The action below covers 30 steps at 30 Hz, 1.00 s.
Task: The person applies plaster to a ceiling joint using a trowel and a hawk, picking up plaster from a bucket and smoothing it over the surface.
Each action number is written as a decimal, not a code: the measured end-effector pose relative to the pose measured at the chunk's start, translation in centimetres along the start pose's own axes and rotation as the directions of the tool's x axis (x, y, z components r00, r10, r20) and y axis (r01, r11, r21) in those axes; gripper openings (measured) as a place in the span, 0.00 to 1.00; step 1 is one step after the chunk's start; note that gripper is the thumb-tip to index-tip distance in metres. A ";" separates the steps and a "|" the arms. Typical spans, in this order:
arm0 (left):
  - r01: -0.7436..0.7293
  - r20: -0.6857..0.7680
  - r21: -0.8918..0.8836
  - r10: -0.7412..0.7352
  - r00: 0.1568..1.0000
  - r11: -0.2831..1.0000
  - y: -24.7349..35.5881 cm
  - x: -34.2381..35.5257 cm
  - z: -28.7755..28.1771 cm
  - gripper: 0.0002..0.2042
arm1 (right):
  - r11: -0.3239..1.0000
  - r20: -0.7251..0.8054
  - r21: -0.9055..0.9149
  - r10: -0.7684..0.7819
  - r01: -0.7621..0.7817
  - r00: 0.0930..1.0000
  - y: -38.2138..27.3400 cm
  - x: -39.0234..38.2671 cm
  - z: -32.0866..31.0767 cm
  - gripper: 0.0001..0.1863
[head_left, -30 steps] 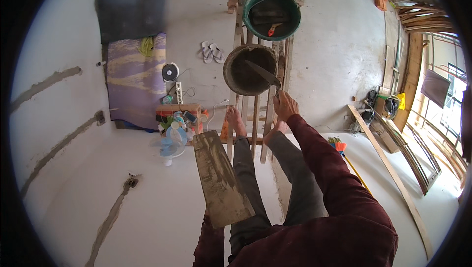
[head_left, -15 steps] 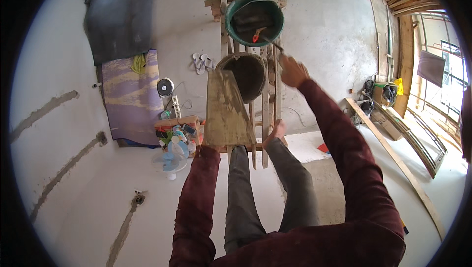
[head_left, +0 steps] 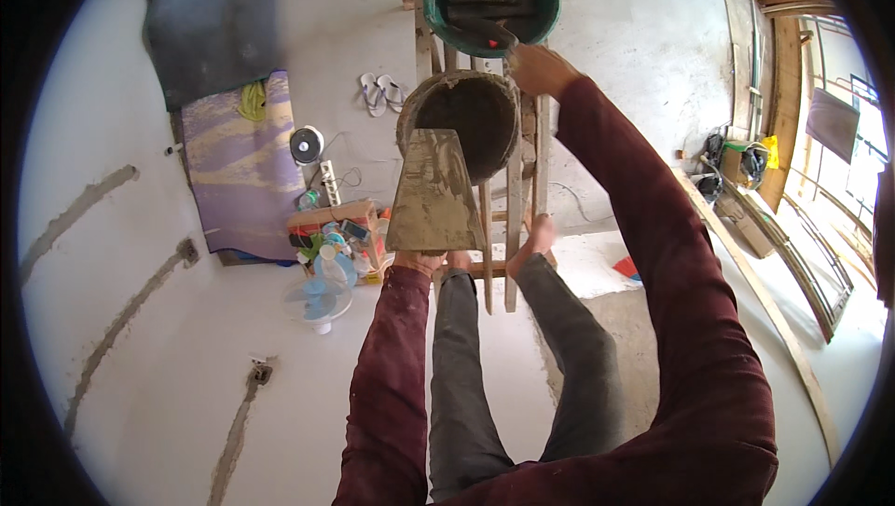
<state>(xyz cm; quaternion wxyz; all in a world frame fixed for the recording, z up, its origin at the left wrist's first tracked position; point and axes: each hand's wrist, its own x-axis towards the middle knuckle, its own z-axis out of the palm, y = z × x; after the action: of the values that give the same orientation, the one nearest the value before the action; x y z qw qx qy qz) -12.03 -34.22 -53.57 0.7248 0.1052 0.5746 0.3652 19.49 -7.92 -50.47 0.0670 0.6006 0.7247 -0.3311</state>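
My right hand (head_left: 541,69) grips a trowel (head_left: 487,32), whose dark blade reaches over the interior of the green bucket (head_left: 549,5), near a red object inside it. My left hand (head_left: 419,260) holds a flat, mortar-smeared board (head_left: 432,197) by its underside, fingers mostly hidden. The board overlaps the near part of a mortar-crusted round bucket (head_left: 508,110) with a dark interior. Both buckets rest on a frame of wooden slats (head_left: 513,273), with my bare feet at its near end.
Pale sandals (head_left: 380,94), a purple mat (head_left: 224,175), a dark mat (head_left: 210,31) and a cluttered pile (head_left: 345,226) beside a fan (head_left: 317,301) lie to the left. On the right are a long plank (head_left: 802,376), curved wooden pieces (head_left: 802,282) and bags (head_left: 743,163).
My right hand and trowel have moved forward from the crusted bucket to the green one. My left hand has raised the board forward, over the near part of the crusted bucket.
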 end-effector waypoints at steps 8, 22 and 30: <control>-0.257 0.139 0.458 0.217 0.966 0.851 -4.1 3.3 -0.1 0.29 | 0.948 -0.002 0.223 -0.234 0.228 0.972 -4.4 -26.1 -3.5 0.24; 0.154 0.407 -0.349 0.001 0.913 0.924 -0.7 -1.3 -2.4 0.27 | 0.931 0.023 0.360 -0.079 0.066 0.997 -5.3 -27.9 0.9 0.24; 0.484 0.382 -0.503 -0.318 0.868 0.716 0.8 -5.2 0.3 0.24 | 0.994 -0.023 0.098 0.040 -0.038 0.999 -4.2 -24.4 5.6 0.21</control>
<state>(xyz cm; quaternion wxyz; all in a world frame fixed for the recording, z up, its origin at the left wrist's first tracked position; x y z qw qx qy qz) -12.40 -36.96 -49.12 0.8540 -0.2022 0.3398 0.3380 20.55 -31.51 -41.05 0.0350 0.6213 0.6966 -0.3571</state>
